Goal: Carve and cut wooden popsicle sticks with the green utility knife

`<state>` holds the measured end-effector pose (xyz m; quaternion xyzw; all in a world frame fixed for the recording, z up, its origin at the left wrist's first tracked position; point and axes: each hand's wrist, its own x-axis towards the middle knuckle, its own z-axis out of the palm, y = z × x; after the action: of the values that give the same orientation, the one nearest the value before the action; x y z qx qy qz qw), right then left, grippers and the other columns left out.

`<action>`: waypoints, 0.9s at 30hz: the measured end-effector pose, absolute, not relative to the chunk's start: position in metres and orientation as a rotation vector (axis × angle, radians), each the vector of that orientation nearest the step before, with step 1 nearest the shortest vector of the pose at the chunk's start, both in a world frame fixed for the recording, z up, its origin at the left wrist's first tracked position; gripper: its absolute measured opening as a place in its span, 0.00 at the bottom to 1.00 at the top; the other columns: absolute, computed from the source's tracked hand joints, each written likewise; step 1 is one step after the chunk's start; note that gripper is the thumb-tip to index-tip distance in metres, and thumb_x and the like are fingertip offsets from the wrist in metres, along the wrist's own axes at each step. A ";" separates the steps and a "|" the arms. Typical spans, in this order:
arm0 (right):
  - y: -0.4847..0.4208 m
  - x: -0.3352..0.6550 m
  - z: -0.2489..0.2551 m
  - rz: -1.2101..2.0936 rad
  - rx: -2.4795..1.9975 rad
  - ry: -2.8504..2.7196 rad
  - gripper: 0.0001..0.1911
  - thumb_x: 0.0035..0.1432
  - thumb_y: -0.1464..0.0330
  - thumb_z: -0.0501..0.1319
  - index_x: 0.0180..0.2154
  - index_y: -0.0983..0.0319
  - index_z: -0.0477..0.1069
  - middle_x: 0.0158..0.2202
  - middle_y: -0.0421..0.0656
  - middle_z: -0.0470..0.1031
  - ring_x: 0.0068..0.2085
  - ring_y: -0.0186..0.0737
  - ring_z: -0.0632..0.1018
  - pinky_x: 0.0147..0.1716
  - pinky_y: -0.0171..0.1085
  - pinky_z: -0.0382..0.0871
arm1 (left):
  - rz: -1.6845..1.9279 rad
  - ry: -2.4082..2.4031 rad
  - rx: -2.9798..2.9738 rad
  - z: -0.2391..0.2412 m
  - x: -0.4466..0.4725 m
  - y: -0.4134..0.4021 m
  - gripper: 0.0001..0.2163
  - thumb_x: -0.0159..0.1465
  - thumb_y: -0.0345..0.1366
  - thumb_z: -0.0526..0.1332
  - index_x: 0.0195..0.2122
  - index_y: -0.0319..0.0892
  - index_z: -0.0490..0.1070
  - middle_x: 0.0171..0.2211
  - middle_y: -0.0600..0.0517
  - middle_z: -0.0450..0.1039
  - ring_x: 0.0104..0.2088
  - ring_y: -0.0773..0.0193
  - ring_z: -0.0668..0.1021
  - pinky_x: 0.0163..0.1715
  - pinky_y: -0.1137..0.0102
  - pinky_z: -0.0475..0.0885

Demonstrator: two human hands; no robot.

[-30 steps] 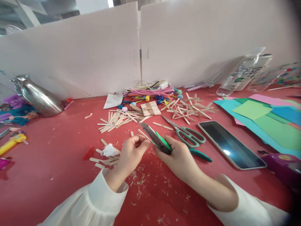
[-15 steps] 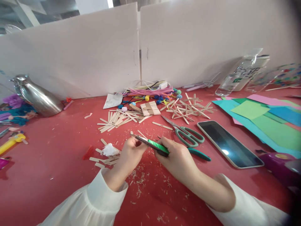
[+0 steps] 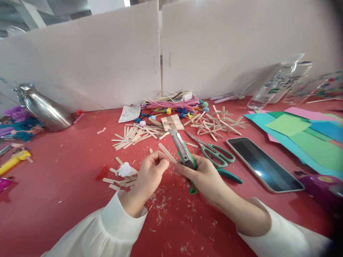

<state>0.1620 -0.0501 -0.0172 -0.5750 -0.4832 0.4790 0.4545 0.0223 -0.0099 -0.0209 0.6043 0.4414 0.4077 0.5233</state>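
At the far left of the frame a yellow tool (image 3: 13, 161) lay on the red table (image 3: 53, 178), and a steel jug (image 3: 49, 110) stood in the upper left, probably put there to stay out of the way of the work.

Left of centre, loose sticks (image 3: 115, 181) lay partly under a white wad (image 3: 126, 170). Just right of them was the left hand (image 3: 152, 171), its fingers curled and its thumb drawn in near the forefinger; whether the fingertips gripped anything could not be told.

The craft stick (image 3: 166, 152) was at the middle of the frame, slanting between the two hands. Its lower end was beside the right thumb, and which hand supported it was unclear. Shavings (image 3: 160, 203) were scattered below, likely because wood had been pared over that spot.

Right of the stick, the right hand (image 3: 207, 178) was closed around a utility knife (image 3: 183, 151). The blade end pointed toward the top of the frame, apparently to keep the edge clear of the fingers.

Farther right, scissors (image 3: 226, 155) lay near that hand, seemingly for easy reach; next came a phone (image 3: 264, 164), then coloured paper (image 3: 308, 150) at the right edge.
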 end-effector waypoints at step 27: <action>-0.069 0.176 -0.021 0.195 -1.384 -1.936 0.20 0.58 0.70 0.51 0.53 0.60 0.61 0.42 0.46 0.76 0.36 0.39 0.79 0.30 0.34 0.73 | 0.986 1.073 1.603 -0.004 0.002 -0.009 0.08 0.62 0.37 0.51 0.28 0.40 0.62 0.25 0.53 0.69 0.21 0.72 0.69 0.24 0.75 0.65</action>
<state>0.1757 -0.0686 -0.0211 -0.5390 -0.7537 0.0761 0.3681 0.0019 -0.0090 -0.0043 0.6535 0.4378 0.4022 0.4685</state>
